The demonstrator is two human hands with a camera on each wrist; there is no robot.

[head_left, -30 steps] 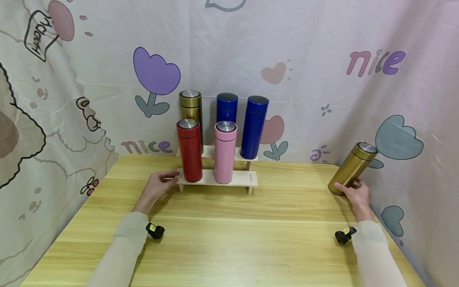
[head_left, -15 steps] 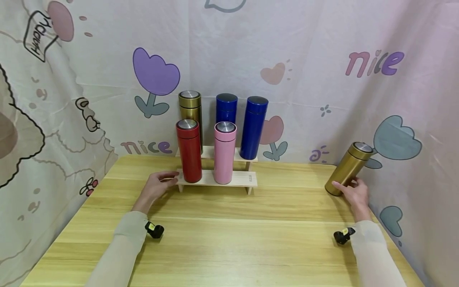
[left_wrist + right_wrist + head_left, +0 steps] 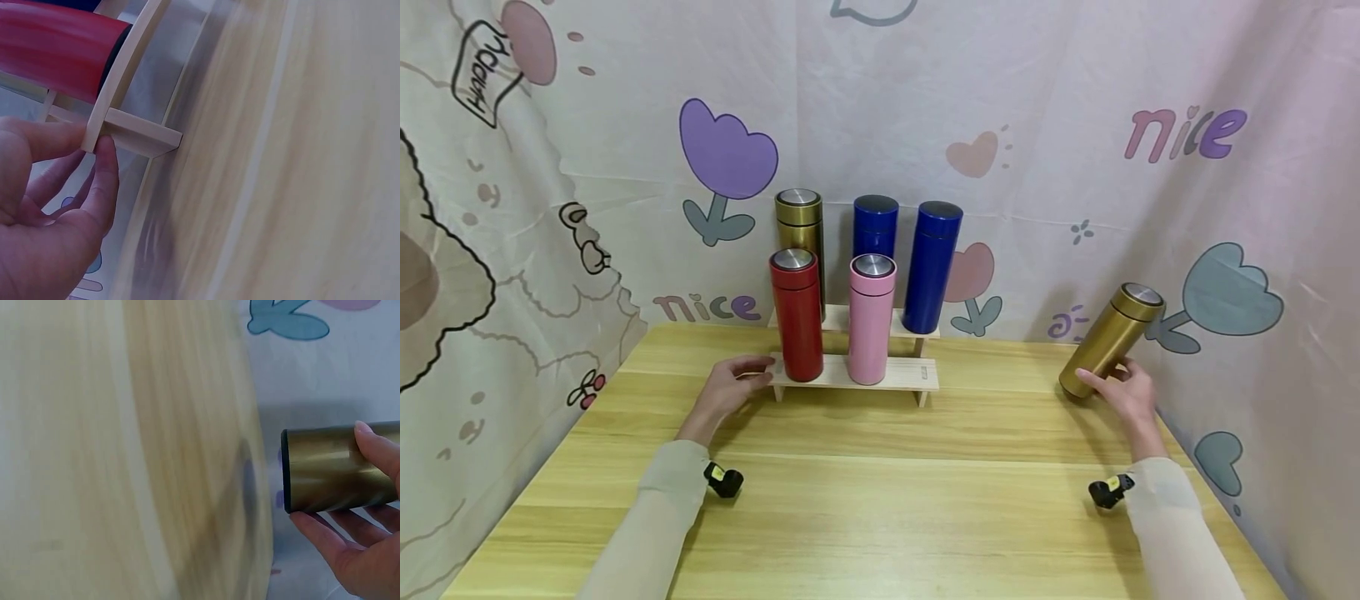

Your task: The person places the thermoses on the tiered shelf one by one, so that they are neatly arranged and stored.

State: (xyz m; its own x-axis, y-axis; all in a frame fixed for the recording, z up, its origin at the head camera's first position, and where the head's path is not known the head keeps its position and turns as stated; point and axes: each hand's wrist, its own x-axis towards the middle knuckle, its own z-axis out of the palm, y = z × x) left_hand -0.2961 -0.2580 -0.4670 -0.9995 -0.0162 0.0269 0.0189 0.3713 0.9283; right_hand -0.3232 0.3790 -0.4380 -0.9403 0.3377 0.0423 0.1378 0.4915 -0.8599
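Observation:
On the right, my right hand (image 3: 1129, 395) grips a gold thermos bottle (image 3: 1108, 342) near its base, thumb on one side and fingers on the other. The bottle leans to the right, and the right wrist view shows its dark-rimmed base (image 3: 286, 472) raised off the table. My left hand (image 3: 733, 390) pinches the left end of the lower board of a two-tier wooden rack (image 3: 835, 375), thumb and fingertips on either face. On that board stand a red thermos (image 3: 798, 321) and a pink thermos (image 3: 870, 325).
The rack's upper tier (image 3: 837, 317) bears another gold thermos (image 3: 800, 221) and two blue thermoses (image 3: 932, 267); the right blue one tilts slightly. The wooden table (image 3: 910, 508) ends at a patterned cloth backdrop (image 3: 1037, 92).
My right hand has moved left and slightly up with the gold thermos, which has risen off the table. The left hand and the rack have stayed in place.

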